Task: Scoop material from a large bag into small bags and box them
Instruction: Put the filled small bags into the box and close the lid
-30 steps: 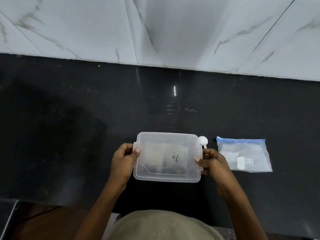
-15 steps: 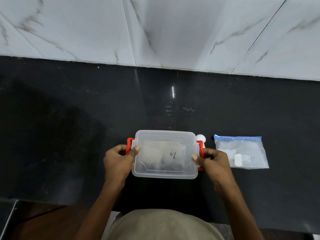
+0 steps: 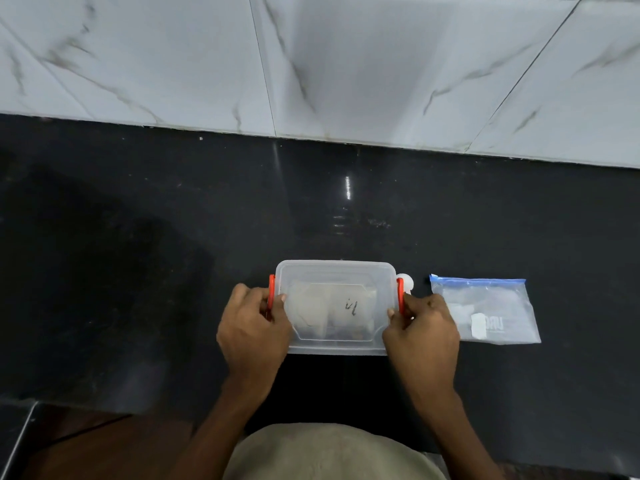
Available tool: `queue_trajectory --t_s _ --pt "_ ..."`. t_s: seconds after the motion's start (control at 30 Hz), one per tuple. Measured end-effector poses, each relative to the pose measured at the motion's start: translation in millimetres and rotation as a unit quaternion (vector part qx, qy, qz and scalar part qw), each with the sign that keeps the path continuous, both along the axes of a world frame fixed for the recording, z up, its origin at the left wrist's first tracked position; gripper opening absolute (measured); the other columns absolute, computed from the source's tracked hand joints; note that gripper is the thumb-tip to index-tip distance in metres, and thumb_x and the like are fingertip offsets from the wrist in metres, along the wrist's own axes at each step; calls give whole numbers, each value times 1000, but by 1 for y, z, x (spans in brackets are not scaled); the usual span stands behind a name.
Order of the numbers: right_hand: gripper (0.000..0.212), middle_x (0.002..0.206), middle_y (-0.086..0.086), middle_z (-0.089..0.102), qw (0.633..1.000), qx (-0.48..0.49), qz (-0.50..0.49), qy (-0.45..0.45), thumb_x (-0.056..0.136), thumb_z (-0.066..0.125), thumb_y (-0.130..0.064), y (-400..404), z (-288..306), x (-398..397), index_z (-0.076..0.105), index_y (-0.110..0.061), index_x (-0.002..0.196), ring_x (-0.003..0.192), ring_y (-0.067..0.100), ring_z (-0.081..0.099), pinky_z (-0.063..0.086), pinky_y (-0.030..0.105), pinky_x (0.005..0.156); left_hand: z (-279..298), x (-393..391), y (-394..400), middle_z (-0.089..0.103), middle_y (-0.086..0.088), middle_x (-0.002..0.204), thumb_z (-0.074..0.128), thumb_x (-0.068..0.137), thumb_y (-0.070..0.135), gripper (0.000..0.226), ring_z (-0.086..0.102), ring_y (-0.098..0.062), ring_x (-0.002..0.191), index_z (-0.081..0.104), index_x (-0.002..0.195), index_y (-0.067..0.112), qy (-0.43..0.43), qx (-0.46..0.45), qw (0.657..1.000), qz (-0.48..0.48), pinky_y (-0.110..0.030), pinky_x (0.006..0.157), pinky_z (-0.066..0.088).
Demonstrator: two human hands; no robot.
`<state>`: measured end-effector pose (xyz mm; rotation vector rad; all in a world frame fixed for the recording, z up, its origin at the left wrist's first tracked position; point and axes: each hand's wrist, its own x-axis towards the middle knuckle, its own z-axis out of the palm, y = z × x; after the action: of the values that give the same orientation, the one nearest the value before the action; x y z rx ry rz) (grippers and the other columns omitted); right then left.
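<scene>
A clear plastic box (image 3: 334, 271) with its lid on sits on the black counter, small filled bags showing through the lid. Orange clips sit on both short ends. My left hand (image 3: 251, 329) grips the left clip (image 3: 272, 289), thumb on the lid. My right hand (image 3: 420, 332) grips the right clip (image 3: 400, 292) the same way. A white scoop (image 3: 408, 282) peeks out just behind the box's right end. To the right lies the large zip bag (image 3: 485, 310) with a blue seal, flat and nearly empty.
The black counter (image 3: 138, 254) runs back to a white marble-tiled wall (image 3: 311, 64). The counter's front edge lies just below my forearms, with a brown surface (image 3: 86, 445) lower left.
The orange clips have come up from under the box ends and now stand against the lid's sides. Both hands have shifted to close round them.
</scene>
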<state>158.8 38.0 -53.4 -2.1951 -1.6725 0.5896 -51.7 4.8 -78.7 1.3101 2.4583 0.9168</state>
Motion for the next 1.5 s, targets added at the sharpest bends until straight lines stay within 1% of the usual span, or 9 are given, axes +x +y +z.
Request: queue_trajectory --t_s 0.07,0.2,0.37,0.5,0.73,0.97,1.17,1.33,1.5 --pt "47 122 10 49 999 27 18 11 96 59 -18 -6 -14 -6 52 -10 142 108 25 52 51 37 88 -8 8 -5 53 2 94 67 93 23 17 55 -18 78 69 103 10 -26 40 999 -12 -35 66 52" --pt "63 161 15 29 995 80 51 5 99 36 -13 4 -33 -17 21 -13 160 146 32 29 26 41 117 -26 18 9 51 -6 118 47 98 28 42 53 -21 104 57 135 9 -48 47 997 -36 -34 83 50" --pt "66 164 17 27 988 107 102 -37 91 36 -14 52 -38 -22 34 -14 157 147 35 33 42 50 106 -25 11 54 60 -6 124 40 102 27 45 54 -20 111 53 141 10 -59 55 996 -38 -35 91 47" --pt "70 163 16 29 988 108 101 -46 88 56 -7 85 -44 -28 38 -15 155 146 34 35 43 48 103 -28 7 87 64 -7 123 36 103 29 47 58 -22 111 52 143 10 -80 58 994 -37 -29 93 41" --pt "71 164 14 28 988 110 96 -56 91 64 -14 99 -51 -27 34 -18 156 145 33 37 44 49 105 -29 4 104 64 -10 127 37 105 28 47 60 -25 115 49 145 6 -67 50 995 -46 -34 96 45" --pt "57 167 4 23 978 170 110 49 106 28 -44 93 -42 -4 28 -24 159 150 21 29 31 42 112 -11 8 98 34 -10 160 42 99 24 59 37 -26 144 31 156 12 80 49 990 -103 -48 108 34" --pt "57 167 7 23 981 132 80 -117 101 32 -35 51 -83 45 35 -23 157 152 26 25 30 47 116 -17 29 88 13 -4 169 53 94 41 69 14 -23 156 32 158 26 144 36 945 -291 -53 118 21" --pt "62 170 2 7 983 54 114 -134 103 27 -38 30 -117 34 9 -34 162 157 21 11 17 46 124 -25 34 87 30 -5 165 45 95 50 60 25 -25 153 45 150 29 170 2 934 -313 -55 117 27" --pt "60 171 4 4 990 46 79 -106 103 16 -40 58 -116 26 8 -34 162 157 21 6 14 48 124 -30 32 80 30 -4 165 45 95 52 61 24 -24 153 45 151 29 171 3 931 -321 -55 119 26"
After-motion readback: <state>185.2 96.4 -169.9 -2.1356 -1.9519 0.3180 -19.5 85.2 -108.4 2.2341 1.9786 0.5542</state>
